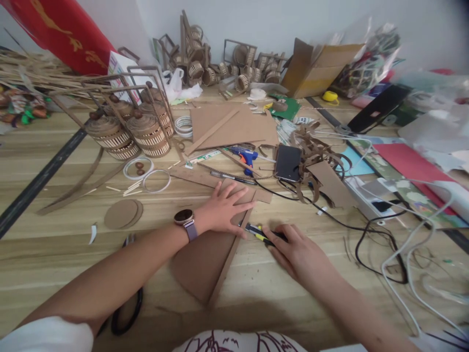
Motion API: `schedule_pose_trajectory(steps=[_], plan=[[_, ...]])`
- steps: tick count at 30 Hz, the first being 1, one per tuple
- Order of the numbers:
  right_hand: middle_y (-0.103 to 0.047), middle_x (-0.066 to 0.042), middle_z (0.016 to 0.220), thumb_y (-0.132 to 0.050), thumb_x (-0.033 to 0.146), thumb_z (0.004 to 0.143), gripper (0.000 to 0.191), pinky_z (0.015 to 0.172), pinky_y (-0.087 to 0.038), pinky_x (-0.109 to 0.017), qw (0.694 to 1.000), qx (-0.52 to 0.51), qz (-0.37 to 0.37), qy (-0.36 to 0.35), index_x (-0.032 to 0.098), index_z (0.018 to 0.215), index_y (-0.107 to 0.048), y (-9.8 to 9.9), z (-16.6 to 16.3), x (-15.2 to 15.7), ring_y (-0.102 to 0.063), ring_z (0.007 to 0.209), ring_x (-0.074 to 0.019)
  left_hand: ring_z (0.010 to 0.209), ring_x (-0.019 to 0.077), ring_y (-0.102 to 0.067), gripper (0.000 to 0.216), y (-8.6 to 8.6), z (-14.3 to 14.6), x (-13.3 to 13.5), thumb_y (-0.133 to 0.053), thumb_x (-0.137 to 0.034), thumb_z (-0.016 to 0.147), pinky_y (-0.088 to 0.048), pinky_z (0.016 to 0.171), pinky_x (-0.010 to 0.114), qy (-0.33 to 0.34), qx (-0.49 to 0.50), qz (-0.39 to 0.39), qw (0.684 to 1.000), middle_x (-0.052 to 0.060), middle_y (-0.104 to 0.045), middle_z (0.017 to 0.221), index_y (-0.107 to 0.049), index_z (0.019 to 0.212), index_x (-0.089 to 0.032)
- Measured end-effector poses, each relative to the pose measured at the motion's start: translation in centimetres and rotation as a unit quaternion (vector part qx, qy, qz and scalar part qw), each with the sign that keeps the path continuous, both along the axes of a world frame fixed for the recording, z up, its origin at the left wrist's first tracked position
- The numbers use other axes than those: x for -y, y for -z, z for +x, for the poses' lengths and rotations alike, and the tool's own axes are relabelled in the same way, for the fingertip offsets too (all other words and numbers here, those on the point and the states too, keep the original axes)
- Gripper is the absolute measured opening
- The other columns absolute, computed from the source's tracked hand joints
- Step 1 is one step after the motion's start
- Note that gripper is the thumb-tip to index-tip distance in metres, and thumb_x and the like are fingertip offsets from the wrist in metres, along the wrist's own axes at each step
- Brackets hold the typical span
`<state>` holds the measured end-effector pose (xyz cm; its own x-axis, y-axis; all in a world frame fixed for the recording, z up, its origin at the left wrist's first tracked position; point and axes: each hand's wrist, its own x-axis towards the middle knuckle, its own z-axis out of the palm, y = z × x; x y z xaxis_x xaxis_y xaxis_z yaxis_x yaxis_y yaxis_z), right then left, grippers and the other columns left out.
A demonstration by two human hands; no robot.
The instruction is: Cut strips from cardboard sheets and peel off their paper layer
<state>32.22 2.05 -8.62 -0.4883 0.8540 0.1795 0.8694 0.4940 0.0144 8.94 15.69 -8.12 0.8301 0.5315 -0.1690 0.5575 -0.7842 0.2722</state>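
Note:
My left hand [225,208] lies with fingers spread on a piece of brown cardboard [203,259], pressing it to the table. Along the cardboard's right side runs a narrow cardboard strip [223,276]. In my right hand [293,249] is a box cutter [261,234] with a black and yellow body. Its front end points left and reaches the strip's edge, close to my left thumb. Whether the blade touches the cardboard I cannot tell. Just beyond my left fingers lies a dark pen-like tool [232,177].
A blue glue gun [247,159] and a phone [288,163] lie ahead. Round cardboard discs [120,213] and scissors [128,308] are at left. Woven lidded baskets [148,132] stand behind them. Cables [366,227] trail by a power strip [370,200] at right.

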Motion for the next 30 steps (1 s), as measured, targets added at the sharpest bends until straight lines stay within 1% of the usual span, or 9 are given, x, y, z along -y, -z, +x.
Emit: schedule_pose_trajectory(steps=[3,5,10,14,20,23,27,29,30], plan=[[-0.063,-0.013,0.104,-0.046,0.030,0.099,0.039,0.067,-0.059,-0.036,1.000,-0.018,-0.017,0.001,0.019,0.133,-0.061,0.0,-0.2,-0.7,-0.065,0.088,-0.0241,0.153,0.0417,-0.008,0.058,-0.4,0.1,0.1,-0.032,-0.063,0.100,-0.004,0.115,0.073,-0.017,-0.007,-0.013,1.000,0.005,-0.016,0.168,-0.032,0.154,-0.042],[-0.063,-0.013,0.105,-0.045,0.030,0.099,0.039,0.070,-0.060,-0.036,0.999,-0.038,-0.026,0.000,0.021,0.133,-0.062,0.1,-0.1,-0.8,-0.065,0.091,-0.0238,0.153,0.0393,-0.010,0.049,-0.6,0.1,0.2,-0.027,-0.052,0.105,-0.006,0.116,0.071,-0.027,-0.008,-0.004,1.000,0.002,-0.018,0.168,-0.035,0.152,-0.044],[-0.064,-0.013,0.104,-0.041,0.031,0.101,0.040,0.072,-0.061,-0.037,0.999,-0.036,-0.027,-0.030,0.018,0.133,-0.062,0.0,0.8,-0.3,-0.066,0.089,-0.0227,0.153,0.0380,-0.013,0.047,-0.3,0.2,0.3,-0.032,-0.048,0.105,-0.007,0.118,0.068,-0.032,-0.011,0.023,0.999,0.001,-0.021,0.167,-0.037,0.151,-0.044],[-0.064,-0.013,0.106,-0.043,0.031,0.100,0.040,0.071,-0.061,-0.037,0.999,-0.030,-0.031,-0.030,0.022,0.134,-0.062,-0.1,0.6,-0.6,-0.065,0.090,-0.0229,0.152,0.0371,-0.016,0.047,0.0,0.2,0.3,-0.032,-0.048,0.105,-0.007,0.118,0.069,-0.038,0.007,0.031,0.999,-0.001,-0.024,0.166,-0.036,0.151,-0.046],[-0.064,-0.013,0.104,-0.043,0.029,0.101,0.039,0.073,-0.061,-0.037,0.997,-0.049,-0.040,-0.033,0.018,0.133,-0.062,-0.1,0.8,0.4,-0.066,0.090,-0.0229,0.152,0.0375,-0.017,0.046,0.3,0.2,0.5,-0.032,-0.048,0.105,-0.008,0.118,0.068,-0.035,0.008,0.044,0.998,0.000,-0.025,0.166,-0.037,0.151,-0.045],[-0.065,-0.012,0.105,-0.043,0.031,0.101,0.038,0.075,-0.062,-0.037,0.996,-0.067,-0.055,-0.024,0.020,0.132,-0.062,-0.4,1.9,1.8,-0.068,0.091,-0.0232,0.152,0.0375,-0.017,0.047,0.4,0.1,0.4,-0.033,-0.048,0.105,-0.007,0.118,0.067,-0.033,0.011,0.053,0.998,0.002,-0.025,0.166,-0.037,0.152,-0.042],[-0.066,-0.010,0.108,-0.049,0.034,0.099,0.038,0.082,-0.061,-0.037,0.989,-0.124,-0.079,0.033,0.027,0.135,-0.057,-0.9,3.1,3.6,-0.069,0.097,-0.0230,0.151,0.0354,-0.019,0.053,-0.4,-0.6,1.0,-0.038,-0.045,0.104,-0.009,0.119,0.067,-0.058,0.042,0.075,0.995,0.007,-0.028,0.164,-0.032,0.155,-0.034],[-0.065,-0.010,0.112,-0.051,0.036,0.098,0.043,0.085,-0.060,-0.037,0.982,-0.153,-0.074,0.077,0.029,0.141,-0.050,-1.0,3.3,4.2,-0.069,0.101,-0.0239,0.147,0.0350,-0.027,0.050,-1.3,-1.1,2.7,-0.042,-0.042,0.103,-0.018,0.118,0.063,-0.106,0.064,0.106,0.987,0.012,-0.037,0.159,-0.043,0.149,-0.024],[-0.065,-0.010,0.113,-0.051,0.037,0.098,0.046,0.085,-0.060,-0.037,0.979,-0.164,-0.069,0.099,0.030,0.143,-0.046,-0.9,3.3,4.4,-0.070,0.102,-0.0243,0.142,0.0338,-0.036,0.044,-1.9,-1.4,3.9,-0.042,-0.040,0.103,-0.028,0.116,0.058,-0.136,0.072,0.119,0.981,0.015,-0.047,0.151,-0.054,0.139,-0.018]])
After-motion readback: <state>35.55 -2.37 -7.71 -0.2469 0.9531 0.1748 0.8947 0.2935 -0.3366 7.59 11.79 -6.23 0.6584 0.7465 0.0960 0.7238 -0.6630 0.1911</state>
